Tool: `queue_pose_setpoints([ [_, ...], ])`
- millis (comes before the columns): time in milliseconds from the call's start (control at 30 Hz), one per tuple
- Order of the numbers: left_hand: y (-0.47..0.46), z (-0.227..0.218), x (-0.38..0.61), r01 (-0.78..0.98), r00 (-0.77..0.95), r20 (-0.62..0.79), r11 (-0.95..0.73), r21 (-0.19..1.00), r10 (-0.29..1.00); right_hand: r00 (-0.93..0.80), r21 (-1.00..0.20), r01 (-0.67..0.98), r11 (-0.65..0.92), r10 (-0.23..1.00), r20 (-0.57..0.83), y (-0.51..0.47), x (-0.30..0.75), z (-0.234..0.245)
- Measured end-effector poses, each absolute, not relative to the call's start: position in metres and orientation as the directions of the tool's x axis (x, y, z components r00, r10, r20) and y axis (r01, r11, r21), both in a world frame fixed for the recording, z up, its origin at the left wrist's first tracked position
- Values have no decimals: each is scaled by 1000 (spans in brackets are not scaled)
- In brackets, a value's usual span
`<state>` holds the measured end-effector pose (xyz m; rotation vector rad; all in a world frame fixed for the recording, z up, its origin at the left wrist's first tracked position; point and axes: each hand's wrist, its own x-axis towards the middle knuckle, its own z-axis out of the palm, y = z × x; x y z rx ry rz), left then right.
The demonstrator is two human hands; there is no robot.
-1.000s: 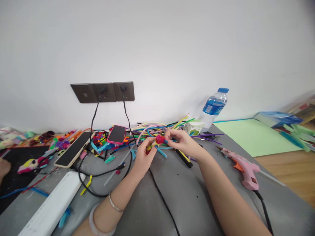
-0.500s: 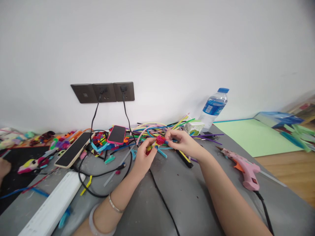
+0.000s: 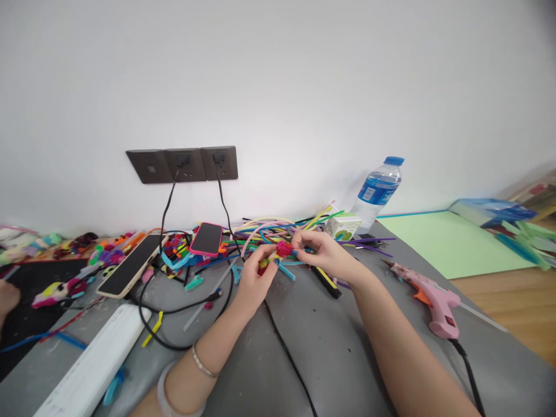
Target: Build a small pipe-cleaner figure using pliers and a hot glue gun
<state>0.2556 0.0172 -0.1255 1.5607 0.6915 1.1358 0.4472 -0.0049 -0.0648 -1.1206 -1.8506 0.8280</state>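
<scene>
My left hand [image 3: 254, 279] and my right hand [image 3: 320, 250] meet above a grey mat [image 3: 321, 341]. Both are closed on one small craft piece [image 3: 278, 255] made of pink, yellow and red pipe cleaner. The left hand pinches its yellow and red lower end. The right hand's fingertips pinch the curled pink top. Just behind the hands lies a heap of coloured pipe cleaners [image 3: 278, 227].
A pink glue gun [image 3: 430, 295] with a black cord lies at the right. A water bottle [image 3: 376, 191] and a small green carton [image 3: 343, 226] stand by the wall. Two phones [image 3: 206, 238] [image 3: 130, 265] charge at the left, near a white power strip [image 3: 93, 362]. Another person's hand [image 3: 6, 298] shows at the far left.
Both hands stay on the craft piece; the fingers have shifted only slightly. The view has dipped a little.
</scene>
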Motion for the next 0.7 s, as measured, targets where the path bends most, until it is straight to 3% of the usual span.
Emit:
queue_pose_setpoints([
  [700,17,-124,256,-121,379,332,-309,943,864,-283,-832,397,387,914,290,-5,448,-64],
])
